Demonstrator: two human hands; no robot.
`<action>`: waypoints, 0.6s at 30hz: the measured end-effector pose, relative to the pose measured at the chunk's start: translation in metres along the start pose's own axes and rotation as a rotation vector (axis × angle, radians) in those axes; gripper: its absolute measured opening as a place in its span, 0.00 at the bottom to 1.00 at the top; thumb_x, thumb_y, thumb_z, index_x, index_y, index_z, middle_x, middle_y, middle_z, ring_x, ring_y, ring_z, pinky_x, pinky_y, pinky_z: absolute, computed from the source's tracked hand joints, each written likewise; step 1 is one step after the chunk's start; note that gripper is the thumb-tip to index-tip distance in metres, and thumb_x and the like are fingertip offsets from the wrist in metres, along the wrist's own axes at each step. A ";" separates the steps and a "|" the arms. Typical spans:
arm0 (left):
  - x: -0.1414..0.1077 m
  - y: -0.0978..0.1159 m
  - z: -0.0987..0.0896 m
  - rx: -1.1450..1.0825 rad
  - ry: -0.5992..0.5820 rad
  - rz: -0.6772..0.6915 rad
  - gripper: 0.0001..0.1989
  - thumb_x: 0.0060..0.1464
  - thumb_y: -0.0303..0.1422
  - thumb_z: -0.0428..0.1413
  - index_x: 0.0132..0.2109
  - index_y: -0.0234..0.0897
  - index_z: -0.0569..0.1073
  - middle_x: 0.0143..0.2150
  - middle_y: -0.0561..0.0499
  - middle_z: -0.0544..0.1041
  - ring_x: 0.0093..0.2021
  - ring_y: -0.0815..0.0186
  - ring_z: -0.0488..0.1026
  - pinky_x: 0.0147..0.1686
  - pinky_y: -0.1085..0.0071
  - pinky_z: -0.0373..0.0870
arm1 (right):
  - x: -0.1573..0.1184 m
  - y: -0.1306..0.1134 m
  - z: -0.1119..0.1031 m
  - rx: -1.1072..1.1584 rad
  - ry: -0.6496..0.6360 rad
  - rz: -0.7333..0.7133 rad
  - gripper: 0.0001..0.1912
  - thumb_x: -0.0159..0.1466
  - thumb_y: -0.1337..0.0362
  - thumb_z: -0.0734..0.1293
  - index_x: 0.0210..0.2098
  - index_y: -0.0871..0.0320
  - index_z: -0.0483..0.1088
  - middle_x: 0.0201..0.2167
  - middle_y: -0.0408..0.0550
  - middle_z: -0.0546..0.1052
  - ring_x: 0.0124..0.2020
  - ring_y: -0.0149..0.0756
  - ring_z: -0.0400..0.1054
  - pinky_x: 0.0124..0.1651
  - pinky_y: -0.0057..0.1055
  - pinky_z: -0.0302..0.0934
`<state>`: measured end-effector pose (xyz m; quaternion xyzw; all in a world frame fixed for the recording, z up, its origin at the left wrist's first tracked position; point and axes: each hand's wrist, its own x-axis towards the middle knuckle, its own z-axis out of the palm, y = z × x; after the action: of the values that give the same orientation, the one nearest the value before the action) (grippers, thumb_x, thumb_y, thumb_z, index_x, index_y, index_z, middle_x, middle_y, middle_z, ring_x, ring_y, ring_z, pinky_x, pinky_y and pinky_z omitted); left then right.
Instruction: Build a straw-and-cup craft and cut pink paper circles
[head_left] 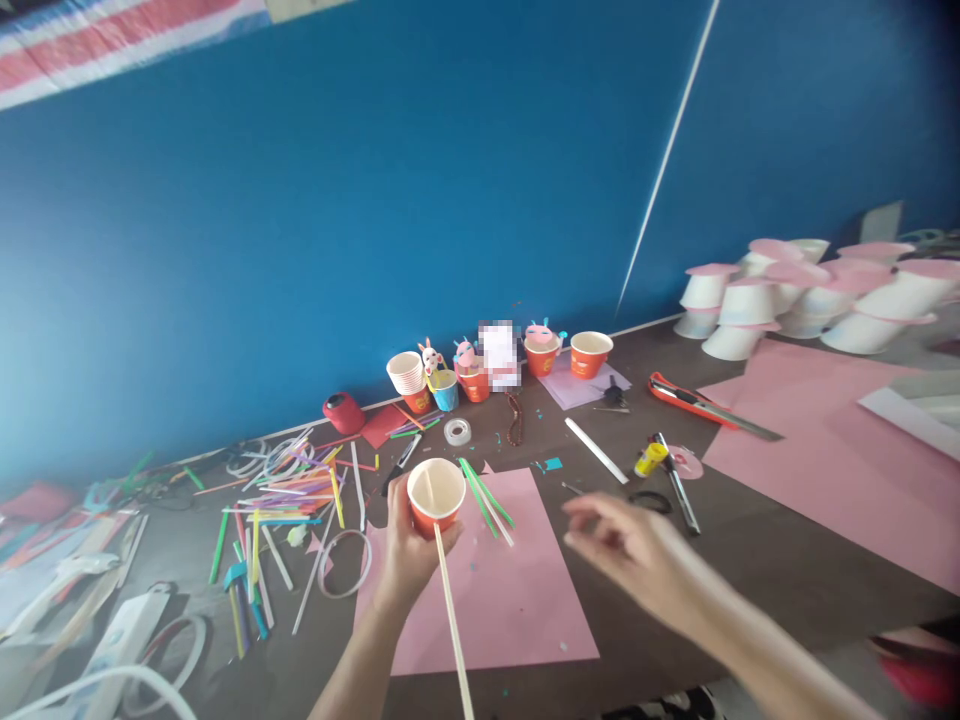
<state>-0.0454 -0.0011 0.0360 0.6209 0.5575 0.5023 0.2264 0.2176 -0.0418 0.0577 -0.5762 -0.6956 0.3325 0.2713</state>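
Note:
My left hand (411, 540) is closed around an orange paper cup (433, 520), its white inside tipped toward me. A long pale stick (454, 625) runs from the cup's near side down toward me, and part of a stick shows inside the cup. Under the cup lies a pink paper sheet (517, 600), with green and white straws (487, 505) on it. My right hand (619, 535) hovers right of the sheet, fingers apart and slightly curled, holding nothing. Nearest to it are a black ring-shaped thing (651, 500) and a slim box cutter (679, 490).
Loose coloured straws (300, 490) and tape rolls (345, 563) spread over the left. Decorated cups (472, 385) stand along the blue wall. An orange box cutter (697, 403) with its blade out lies at right, near pink paper (832, 430) and several white cups (739, 310).

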 end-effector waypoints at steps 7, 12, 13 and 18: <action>-0.001 0.002 0.007 0.117 0.058 0.012 0.34 0.37 0.32 0.60 0.52 0.38 0.56 0.45 0.45 0.67 0.43 0.59 0.67 0.43 0.62 0.64 | -0.004 -0.074 0.086 0.855 -0.510 0.101 0.25 0.61 0.50 0.55 0.49 0.62 0.51 0.18 0.38 0.67 0.13 0.24 0.57 0.16 0.21 0.50; -0.003 -0.001 0.005 0.078 0.010 -0.016 0.35 0.36 0.31 0.60 0.53 0.38 0.56 0.47 0.44 0.66 0.49 0.57 0.64 0.48 0.61 0.60 | 0.003 -0.074 0.081 0.763 -0.272 0.017 0.20 0.63 0.58 0.55 0.52 0.62 0.56 0.15 0.35 0.59 0.16 0.25 0.52 0.20 0.22 0.48; -0.003 -0.002 0.005 0.054 -0.005 -0.027 0.34 0.37 0.30 0.59 0.53 0.37 0.56 0.47 0.44 0.67 0.49 0.57 0.64 0.48 0.61 0.60 | 0.003 -0.075 0.078 0.735 -0.258 -0.001 0.21 0.63 0.59 0.55 0.53 0.61 0.55 0.16 0.36 0.59 0.17 0.25 0.52 0.21 0.22 0.49; -0.005 -0.007 0.006 0.028 -0.014 -0.070 0.24 0.38 0.28 0.57 0.46 0.36 0.62 0.40 0.47 0.69 0.42 0.60 0.68 0.43 0.63 0.64 | 0.004 -0.077 0.064 0.618 -0.286 -0.028 0.23 0.63 0.64 0.54 0.57 0.58 0.54 0.16 0.37 0.59 0.17 0.25 0.52 0.21 0.22 0.48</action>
<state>-0.0427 -0.0021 0.0257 0.6076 0.5845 0.4817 0.2390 0.1203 -0.0565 0.0768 -0.4046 -0.6007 0.6014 0.3373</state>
